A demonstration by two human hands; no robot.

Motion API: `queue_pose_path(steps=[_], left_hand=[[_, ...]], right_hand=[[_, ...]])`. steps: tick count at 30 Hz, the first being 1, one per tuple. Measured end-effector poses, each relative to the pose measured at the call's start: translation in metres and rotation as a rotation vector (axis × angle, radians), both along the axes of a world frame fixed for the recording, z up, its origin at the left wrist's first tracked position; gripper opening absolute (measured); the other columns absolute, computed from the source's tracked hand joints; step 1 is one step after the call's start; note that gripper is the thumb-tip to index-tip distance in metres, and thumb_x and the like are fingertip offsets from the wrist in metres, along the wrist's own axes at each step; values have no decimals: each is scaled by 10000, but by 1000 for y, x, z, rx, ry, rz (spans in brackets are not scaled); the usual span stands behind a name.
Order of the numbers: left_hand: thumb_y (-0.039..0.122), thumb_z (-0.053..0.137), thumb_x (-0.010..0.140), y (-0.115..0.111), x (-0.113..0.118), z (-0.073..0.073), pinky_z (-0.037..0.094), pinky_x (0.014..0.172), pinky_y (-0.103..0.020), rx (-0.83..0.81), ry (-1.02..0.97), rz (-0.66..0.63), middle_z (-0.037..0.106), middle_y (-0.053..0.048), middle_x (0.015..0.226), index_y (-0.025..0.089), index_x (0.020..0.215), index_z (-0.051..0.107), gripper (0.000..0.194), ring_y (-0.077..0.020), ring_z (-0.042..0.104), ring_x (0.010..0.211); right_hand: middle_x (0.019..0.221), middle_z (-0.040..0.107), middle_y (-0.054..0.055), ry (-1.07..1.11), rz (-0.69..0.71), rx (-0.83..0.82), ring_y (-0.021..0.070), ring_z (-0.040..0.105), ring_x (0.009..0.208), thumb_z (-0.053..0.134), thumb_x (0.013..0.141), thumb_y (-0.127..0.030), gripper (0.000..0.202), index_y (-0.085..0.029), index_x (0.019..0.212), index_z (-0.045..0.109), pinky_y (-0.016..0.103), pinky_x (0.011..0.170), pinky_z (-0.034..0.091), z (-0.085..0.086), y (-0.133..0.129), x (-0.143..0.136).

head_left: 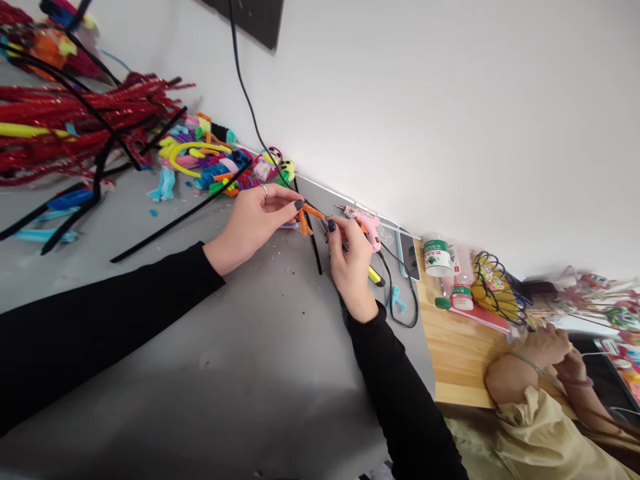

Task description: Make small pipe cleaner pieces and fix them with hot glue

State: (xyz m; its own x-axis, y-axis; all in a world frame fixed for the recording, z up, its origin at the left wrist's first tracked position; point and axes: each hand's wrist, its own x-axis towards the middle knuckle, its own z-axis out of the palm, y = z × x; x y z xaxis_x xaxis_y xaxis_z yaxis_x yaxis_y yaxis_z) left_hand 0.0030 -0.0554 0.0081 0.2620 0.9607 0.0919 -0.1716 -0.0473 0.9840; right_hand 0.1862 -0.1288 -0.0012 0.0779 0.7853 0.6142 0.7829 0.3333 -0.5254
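My left hand, a ring on one finger, pinches a bent orange pipe cleaner between thumb and forefinger. Its short ends stick out past the fingertips, one pointing down. Closed in a pinch, my right hand is at the other end of the orange piece; the exact contact is too small to make out. Under the hands a black pipe cleaner lies on the grey table. Just beyond my right hand is a pink glue gun, with a yellow cutter knife close by.
Red tinsel stems and a heap of colourful pipe-cleaner pieces lie at left. A black cable hangs along the wall. At right are a phone, plastic bottles and a yellow basket; another person's hands work there.
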Motion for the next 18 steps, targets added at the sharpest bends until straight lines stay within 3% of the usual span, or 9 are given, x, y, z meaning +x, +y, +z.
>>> queue_pose_path(steps=[9, 18], left_hand=[[300, 806, 801, -3, -1, 5, 648, 812, -319, 49, 105, -62, 797, -72, 917, 157, 924, 755, 195, -223, 762, 839], [306, 804, 794, 0, 0, -4, 663, 792, -327, 33, 43, -7, 794, -77, 955, 151, 919, 740, 208, -222, 769, 854]], right_hand=[[861, 616, 25, -68, 6, -49, 157, 578, 774, 461, 1058, -247, 147, -232, 944, 553, 290, 736, 477, -3, 0, 1], [758, 535, -29, -4, -36, -42, 131, 508, 680, 459, 1003, -247, 121, -240, 884, 478, 266, 687, 428, -2, 1, -1]])
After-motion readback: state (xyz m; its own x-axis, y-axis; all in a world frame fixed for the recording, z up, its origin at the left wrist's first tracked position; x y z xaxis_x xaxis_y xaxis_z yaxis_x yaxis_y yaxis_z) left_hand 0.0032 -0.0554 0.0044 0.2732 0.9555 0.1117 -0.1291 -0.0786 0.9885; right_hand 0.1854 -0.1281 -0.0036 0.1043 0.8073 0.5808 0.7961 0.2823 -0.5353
